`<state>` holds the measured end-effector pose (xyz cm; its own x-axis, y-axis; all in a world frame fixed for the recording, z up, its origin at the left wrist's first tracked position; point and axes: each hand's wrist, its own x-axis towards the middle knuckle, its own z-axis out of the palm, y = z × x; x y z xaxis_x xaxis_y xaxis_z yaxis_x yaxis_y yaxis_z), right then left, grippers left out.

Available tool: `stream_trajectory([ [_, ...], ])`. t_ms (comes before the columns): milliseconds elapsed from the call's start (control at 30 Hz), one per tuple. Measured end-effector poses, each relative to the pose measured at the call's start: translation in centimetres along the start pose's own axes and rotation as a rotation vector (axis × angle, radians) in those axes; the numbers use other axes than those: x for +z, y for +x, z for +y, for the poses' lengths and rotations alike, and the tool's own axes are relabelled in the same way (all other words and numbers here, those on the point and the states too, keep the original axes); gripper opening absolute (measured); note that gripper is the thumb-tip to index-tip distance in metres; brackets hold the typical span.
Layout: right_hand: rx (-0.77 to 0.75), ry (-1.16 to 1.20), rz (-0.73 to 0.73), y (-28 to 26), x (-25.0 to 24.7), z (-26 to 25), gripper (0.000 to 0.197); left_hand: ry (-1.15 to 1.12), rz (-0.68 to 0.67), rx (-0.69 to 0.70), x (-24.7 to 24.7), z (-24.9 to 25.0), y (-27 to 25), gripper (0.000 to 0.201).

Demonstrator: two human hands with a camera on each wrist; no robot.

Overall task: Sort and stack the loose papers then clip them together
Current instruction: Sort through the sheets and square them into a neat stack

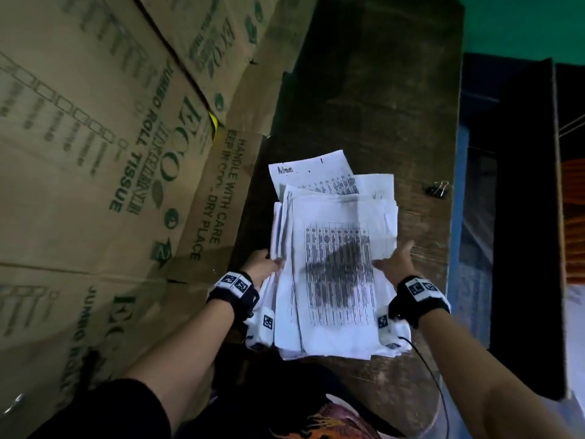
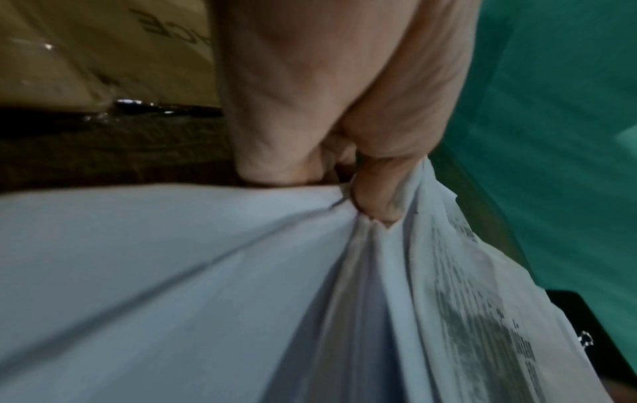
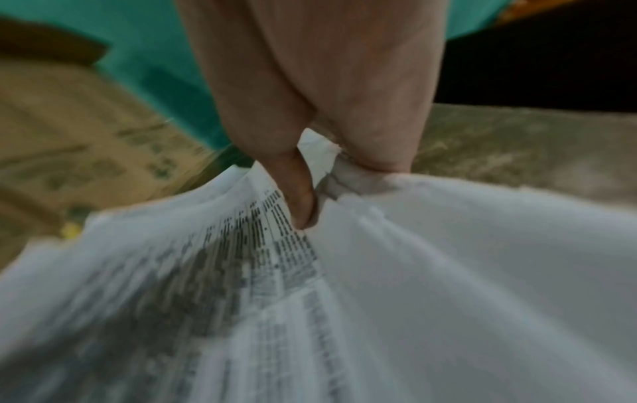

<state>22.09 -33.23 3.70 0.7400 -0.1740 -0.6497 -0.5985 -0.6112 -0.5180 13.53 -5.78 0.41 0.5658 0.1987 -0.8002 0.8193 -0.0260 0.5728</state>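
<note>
Papers [image 1: 335, 264] | I'm pinching them with left hand [image 1: 261, 268] and right hand [image 1: 395, 264], squaring edges | clip [image 1: 438, 188] lying nearby

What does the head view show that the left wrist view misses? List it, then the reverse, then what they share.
Head view only: the right hand gripping the papers' right edge, a black binder clip lying apart on the wooden table, and the whole uneven pile. Left wrist view only: the left hand's thumb pressed into the creased sheets, close up. Both: the left hand holding the papers, cardboard boxes and the green wall.
</note>
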Motion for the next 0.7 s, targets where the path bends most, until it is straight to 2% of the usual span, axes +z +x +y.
stream_trajectory([
  [67,-0.048,-0.323,-0.026,-0.7,0.4,0.1,0.112,-0.067,-0.019,-0.019,-0.2,-0.5,0.1,0.048],
  [100,-0.127,-0.491,-0.012,-0.9,0.8,0.0,0.113,-0.102,-0.028,-0.022,-0.3,-0.5,0.0,0.054],
  [133,-0.259,-0.645,0.026,-1.4,1.2,-0.3,0.112,-0.132,-0.042,-0.016,-0.4,-0.4,-0.1,0.058],
  [200,-0.637,-0.959,0.081,-1.9,2.7,-0.9,0.113,-0.164,-0.048,-0.005,-0.2,-0.1,-0.5,0.061],
  [300,-1.164,-1.187,-0.046,-2.9,5.8,-2.2,0.111,-0.214,-0.084,0.037,-0.3,-0.3,-0.3,0.039],
  [367,-1.395,-1.233,-0.122,-3.9,7.3,-3.6,0.099,-0.310,-0.107,0.077,-0.3,-0.9,-0.1,0.037],
  [400,-1.428,-1.250,-0.140,-4.2,7.8,-4.3,0.095,-0.351,-0.112,0.084,-0.2,-1.0,-0.1,0.040],
  [500,-1.395,-1.324,-0.161,-4.3,8.5,-5.9,0.094,-0.362,-0.124,0.111,-0.1,-0.4,-0.7,0.046],
  [600,-1.379,-1.368,-0.149,-4.2,8.4,-6.6,0.090,-0.373,-0.119,0.134,0.1,0.0,-1.1,0.042],
  [700,-1.451,-1.304,-0.081,-3.5,7.8,-6.2,0.066,-0.420,-0.069,0.121,0.2,-0.1,-0.9,0.034],
])
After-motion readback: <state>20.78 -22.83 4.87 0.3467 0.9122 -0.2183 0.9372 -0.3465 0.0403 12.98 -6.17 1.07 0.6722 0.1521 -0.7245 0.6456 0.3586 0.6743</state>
